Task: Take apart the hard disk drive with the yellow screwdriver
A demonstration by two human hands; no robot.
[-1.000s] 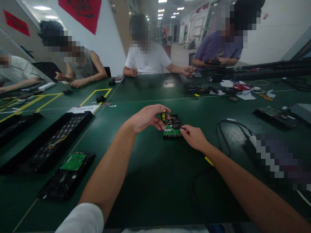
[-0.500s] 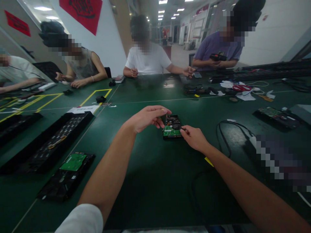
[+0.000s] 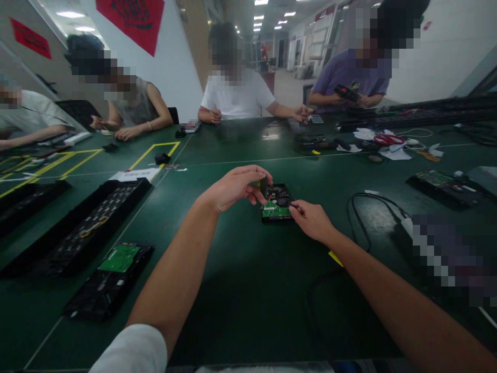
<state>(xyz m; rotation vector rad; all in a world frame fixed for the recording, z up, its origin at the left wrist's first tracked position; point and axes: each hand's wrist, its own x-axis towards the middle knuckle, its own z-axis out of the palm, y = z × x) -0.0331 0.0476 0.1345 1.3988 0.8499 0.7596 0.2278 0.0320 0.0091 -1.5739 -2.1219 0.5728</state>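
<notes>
On the green table in front of me lies a hard drive [image 3: 276,211], its green circuit board showing on the near half. My left hand [image 3: 236,189] arches over its left side, thumb and fingers closed around a short upright tool [image 3: 263,184], dark with yellow, that looks like a screwdriver handle. Its lower end is hidden by my fingers. At the drive's right edge, my right hand [image 3: 311,220] pinches the side, steadying contact between thumb and forefinger; whether a small piece is between them cannot be made out.
Another hard drive [image 3: 111,280] lies left, beside long black trays [image 3: 83,228]. A third drive [image 3: 442,187] is at the right, past a black cable [image 3: 351,212]. Across the table several people sit; cables and paper scraps [image 3: 394,151] lie near them.
The dark and yellow tool in my left hand now shows upright between thumb and fingers, where it was barely visible before. My right hand stays at the drive's edge.
</notes>
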